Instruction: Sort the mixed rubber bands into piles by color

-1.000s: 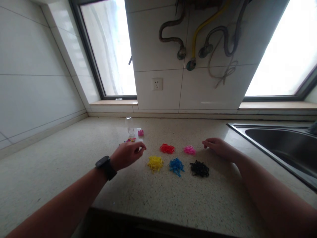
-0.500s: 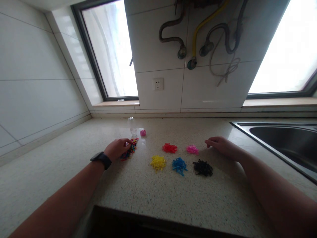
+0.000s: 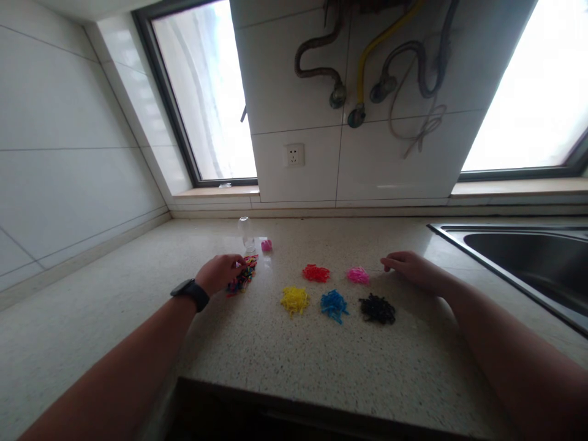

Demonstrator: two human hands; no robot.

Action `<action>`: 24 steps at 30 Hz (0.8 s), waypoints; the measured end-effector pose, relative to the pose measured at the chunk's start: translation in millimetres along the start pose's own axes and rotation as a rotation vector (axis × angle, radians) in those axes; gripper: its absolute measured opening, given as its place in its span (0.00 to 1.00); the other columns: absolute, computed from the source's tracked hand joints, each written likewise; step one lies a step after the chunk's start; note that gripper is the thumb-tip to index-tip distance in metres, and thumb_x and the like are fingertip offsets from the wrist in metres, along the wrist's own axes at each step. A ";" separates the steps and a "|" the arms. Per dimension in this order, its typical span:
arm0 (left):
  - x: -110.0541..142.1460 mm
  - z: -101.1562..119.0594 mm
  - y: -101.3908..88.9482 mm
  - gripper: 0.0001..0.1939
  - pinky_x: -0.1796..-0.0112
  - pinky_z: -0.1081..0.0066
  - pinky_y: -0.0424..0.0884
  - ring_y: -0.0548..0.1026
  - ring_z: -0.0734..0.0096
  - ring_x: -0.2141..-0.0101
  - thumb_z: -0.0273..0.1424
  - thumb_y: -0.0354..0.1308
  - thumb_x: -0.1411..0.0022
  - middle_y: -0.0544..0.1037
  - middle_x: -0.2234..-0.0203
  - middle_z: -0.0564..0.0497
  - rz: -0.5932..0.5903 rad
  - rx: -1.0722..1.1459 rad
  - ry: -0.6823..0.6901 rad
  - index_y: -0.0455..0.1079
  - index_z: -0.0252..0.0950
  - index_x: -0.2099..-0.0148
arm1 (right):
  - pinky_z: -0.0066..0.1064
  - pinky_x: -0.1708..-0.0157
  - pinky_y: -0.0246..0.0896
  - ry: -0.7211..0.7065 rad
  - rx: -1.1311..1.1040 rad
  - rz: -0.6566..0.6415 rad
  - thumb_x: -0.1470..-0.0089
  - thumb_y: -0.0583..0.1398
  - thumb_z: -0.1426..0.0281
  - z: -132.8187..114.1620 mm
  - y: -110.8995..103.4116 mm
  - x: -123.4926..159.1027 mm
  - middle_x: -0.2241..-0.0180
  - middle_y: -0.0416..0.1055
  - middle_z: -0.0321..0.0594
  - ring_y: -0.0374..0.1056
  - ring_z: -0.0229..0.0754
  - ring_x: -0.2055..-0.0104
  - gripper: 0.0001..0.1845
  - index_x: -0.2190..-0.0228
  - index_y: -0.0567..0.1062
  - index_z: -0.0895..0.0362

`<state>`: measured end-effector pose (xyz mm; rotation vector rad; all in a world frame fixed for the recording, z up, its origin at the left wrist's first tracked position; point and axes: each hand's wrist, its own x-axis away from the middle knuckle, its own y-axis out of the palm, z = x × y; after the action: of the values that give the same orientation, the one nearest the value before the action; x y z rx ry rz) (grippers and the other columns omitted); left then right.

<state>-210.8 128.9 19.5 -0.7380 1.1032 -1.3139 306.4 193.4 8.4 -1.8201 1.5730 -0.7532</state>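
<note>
My left hand, with a dark watch on its wrist, reaches over a pile of mixed-colour small rubber bands. Its thumb and fingers are pinched together at the pile's edge; what is between them is too small to make out. My right hand rests on the counter with its fingers curled together, nothing visible in them. Just left of it lies a pile of pink bands. Other single-colour piles lie between the hands: red bands, yellow bands, blue bands and black bands.
Behind the mixed pile stands a clear small bottle, with a pink cap beside it. A steel sink is set into the speckled counter at right. Hoses and a socket are on the tiled wall.
The view has shifted very slightly. My left hand has barely moved at the mixed pile, and my right hand stays in place. The coloured piles look the same.
</note>
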 end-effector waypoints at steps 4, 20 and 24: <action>-1.4 9.0 -5.8 0.18 0.75 0.72 0.54 0.65 0.72 0.78 0.44 0.56 0.40 0.69 0.81 0.54 0.026 0.120 0.015 0.78 0.35 0.60 | 0.31 0.77 0.48 -0.020 0.015 0.005 0.50 0.56 0.41 3.3 0.5 -2.9 0.82 0.57 0.33 0.54 0.37 0.79 0.31 0.71 0.78 0.57; 34.5 128.2 -14.5 0.15 0.80 0.81 0.53 0.69 0.80 0.74 0.38 0.65 0.41 0.76 0.66 0.48 -0.222 1.208 -0.025 0.72 0.33 0.58 | 0.31 0.77 0.47 -0.050 0.031 0.009 0.50 0.56 0.42 -4.6 0.9 1.2 0.84 0.56 0.32 0.52 0.37 0.79 0.30 0.73 0.78 0.57; 41.4 140.2 -2.8 0.14 0.80 0.81 0.54 0.70 0.78 0.72 0.37 0.66 0.41 0.76 0.66 0.47 -0.264 1.281 -0.004 0.72 0.32 0.57 | 0.31 0.77 0.46 -0.039 0.050 0.004 0.50 0.56 0.42 -4.7 1.4 -0.6 0.85 0.53 0.31 0.52 0.37 0.80 0.31 0.73 0.78 0.57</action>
<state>-86.0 65.8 62.2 0.0998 -0.0007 -1.8701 301.9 193.4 10.4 -1.7845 1.5193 -0.7443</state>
